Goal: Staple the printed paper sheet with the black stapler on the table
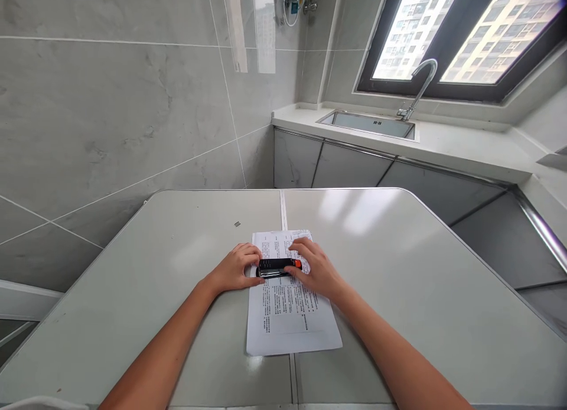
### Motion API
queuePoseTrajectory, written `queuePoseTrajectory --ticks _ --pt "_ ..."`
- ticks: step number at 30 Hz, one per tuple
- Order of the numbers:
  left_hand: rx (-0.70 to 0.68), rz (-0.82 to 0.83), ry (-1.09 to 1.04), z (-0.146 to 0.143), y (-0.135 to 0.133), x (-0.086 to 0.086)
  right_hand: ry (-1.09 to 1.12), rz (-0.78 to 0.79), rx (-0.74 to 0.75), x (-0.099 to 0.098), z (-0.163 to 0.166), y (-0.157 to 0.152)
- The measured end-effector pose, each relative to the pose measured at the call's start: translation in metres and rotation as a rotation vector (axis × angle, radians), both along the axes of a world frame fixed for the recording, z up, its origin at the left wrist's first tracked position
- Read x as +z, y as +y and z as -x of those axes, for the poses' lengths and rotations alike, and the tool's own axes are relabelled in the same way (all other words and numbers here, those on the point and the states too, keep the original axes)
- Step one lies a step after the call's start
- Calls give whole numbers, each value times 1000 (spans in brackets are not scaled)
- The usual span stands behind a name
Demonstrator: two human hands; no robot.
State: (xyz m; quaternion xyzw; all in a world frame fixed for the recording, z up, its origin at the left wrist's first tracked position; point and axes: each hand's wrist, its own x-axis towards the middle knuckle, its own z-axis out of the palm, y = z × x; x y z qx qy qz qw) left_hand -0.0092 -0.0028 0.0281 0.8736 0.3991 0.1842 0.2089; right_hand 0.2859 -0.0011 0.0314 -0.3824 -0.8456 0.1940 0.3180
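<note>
Two bare forearms reach in from the near edge over a pale grey bench (420,292). Printed sheet (287,303) lies flat across the bench's centre seam, near end free. Black bar-shaped device (277,267) with an orange end rests crosswise on the sheet's upper part. Left hand (234,268) curls loosely at its left end, fingertips touching; right hand (314,268) arches over the orange end, fingers pressing down, thumb against the near side. Device sits high on the page; most printed lines below lie uncovered. Beyond: sink (370,123), tap (419,85), window (465,38).
</note>
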Motion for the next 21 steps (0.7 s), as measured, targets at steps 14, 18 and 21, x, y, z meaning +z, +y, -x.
queuePoseTrajectory --ticks 14,18,21 --pt "44 132 -113 1 3 -3 -147 59 221 9 -30 15" --pt "47 140 -137 3 2 -3 -151 84 238 11 -34 17" --pt "40 108 -123 3 0 -3 13 40 138 6 -19 13"
